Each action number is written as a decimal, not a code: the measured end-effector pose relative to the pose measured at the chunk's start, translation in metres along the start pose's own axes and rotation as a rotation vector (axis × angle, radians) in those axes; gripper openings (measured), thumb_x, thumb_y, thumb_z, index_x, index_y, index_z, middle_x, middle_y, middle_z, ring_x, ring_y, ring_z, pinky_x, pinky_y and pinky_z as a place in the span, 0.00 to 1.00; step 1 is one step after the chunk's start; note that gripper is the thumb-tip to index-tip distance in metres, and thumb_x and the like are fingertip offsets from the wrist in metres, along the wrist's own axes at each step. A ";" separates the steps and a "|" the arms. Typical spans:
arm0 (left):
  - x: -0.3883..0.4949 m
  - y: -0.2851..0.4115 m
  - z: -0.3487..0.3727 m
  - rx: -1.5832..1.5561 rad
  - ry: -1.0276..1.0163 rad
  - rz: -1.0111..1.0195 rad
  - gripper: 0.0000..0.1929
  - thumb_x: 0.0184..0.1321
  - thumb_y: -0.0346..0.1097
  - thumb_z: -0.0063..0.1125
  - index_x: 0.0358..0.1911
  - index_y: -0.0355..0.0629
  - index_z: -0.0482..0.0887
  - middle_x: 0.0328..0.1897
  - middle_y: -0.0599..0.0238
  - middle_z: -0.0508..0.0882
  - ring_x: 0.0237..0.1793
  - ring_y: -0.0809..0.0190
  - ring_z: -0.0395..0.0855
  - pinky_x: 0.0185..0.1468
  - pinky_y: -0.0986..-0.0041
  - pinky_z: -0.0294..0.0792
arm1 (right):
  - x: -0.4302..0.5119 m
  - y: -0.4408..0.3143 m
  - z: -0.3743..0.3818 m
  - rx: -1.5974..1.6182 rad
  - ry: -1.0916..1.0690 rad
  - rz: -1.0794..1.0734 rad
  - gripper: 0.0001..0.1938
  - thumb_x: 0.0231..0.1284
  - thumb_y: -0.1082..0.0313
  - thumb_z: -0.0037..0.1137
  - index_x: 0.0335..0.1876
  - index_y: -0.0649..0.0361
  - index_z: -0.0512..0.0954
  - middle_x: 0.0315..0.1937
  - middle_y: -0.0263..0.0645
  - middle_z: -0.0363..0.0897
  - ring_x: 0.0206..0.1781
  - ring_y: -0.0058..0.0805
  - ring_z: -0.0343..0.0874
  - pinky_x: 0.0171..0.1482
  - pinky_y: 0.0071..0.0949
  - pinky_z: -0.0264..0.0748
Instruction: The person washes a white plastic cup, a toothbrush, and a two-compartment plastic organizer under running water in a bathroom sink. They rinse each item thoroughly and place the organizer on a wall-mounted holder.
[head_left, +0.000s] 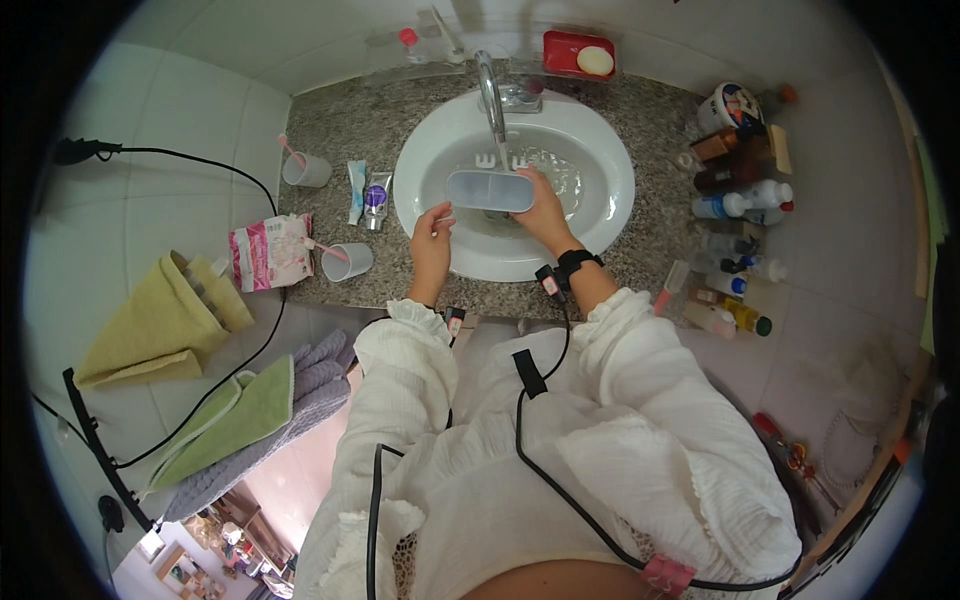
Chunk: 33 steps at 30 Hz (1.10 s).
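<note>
Over the white oval washbasin (517, 259), my right hand (546, 214) grips the right end of a translucent plastic two-compartment holder (490, 190). White prongs stick out along the holder's far side. Just beyond it, the spout of a chrome faucet (490, 97) points down, and water runs from it. Rippling water lies in the basin. My left hand (433, 240) is at the holder's left end with its fingers loosely bent and nothing held in it; whether a fingertip touches the holder I cannot tell.
Left on the granite counter (360, 120) are two cups (307, 171) with toothbrushes, two tubes (376, 202) and a wipes pack (271, 252). Several bottles (731, 204) line the right side. A red soap dish (562, 54) is behind the basin. Towels (161, 322) hang left; a black cable (519, 435) crosses my clothing.
</note>
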<state>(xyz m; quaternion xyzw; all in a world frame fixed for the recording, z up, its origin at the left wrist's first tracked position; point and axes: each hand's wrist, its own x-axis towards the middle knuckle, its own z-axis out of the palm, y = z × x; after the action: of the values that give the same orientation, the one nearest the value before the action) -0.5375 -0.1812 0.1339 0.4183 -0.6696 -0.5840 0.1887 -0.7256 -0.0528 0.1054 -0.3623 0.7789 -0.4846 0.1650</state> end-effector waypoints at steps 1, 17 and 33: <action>-0.002 -0.002 0.000 -0.003 -0.001 -0.012 0.19 0.64 0.21 0.46 0.57 0.40 0.79 0.55 0.56 0.82 0.51 0.61 0.84 0.55 0.72 0.73 | -0.005 -0.001 0.002 -0.039 -0.045 0.044 0.38 0.43 0.72 0.74 0.64 0.55 0.68 0.70 0.52 0.64 0.71 0.49 0.66 0.69 0.39 0.67; -0.010 0.015 0.027 -0.796 -0.346 -0.520 0.35 0.70 0.54 0.53 0.71 0.55 0.47 0.72 0.54 0.61 0.58 0.48 0.77 0.49 0.58 0.80 | -0.038 -0.020 0.014 0.253 0.036 0.026 0.35 0.43 0.72 0.74 0.62 0.54 0.70 0.66 0.49 0.67 0.74 0.48 0.62 0.71 0.38 0.64; 0.027 0.052 0.033 -0.406 -0.253 -0.565 0.23 0.66 0.35 0.36 0.62 0.30 0.63 0.52 0.43 0.80 0.42 0.42 0.88 0.40 0.60 0.85 | 0.023 0.023 0.006 0.742 -0.073 0.590 0.17 0.62 0.74 0.60 0.57 0.65 0.78 0.43 0.37 0.83 0.41 0.22 0.81 0.44 0.21 0.77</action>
<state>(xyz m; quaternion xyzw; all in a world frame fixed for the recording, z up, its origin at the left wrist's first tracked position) -0.5958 -0.1834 0.1683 0.4651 -0.4161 -0.7812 0.0147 -0.7469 -0.0676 0.0845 -0.0588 0.6165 -0.6494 0.4412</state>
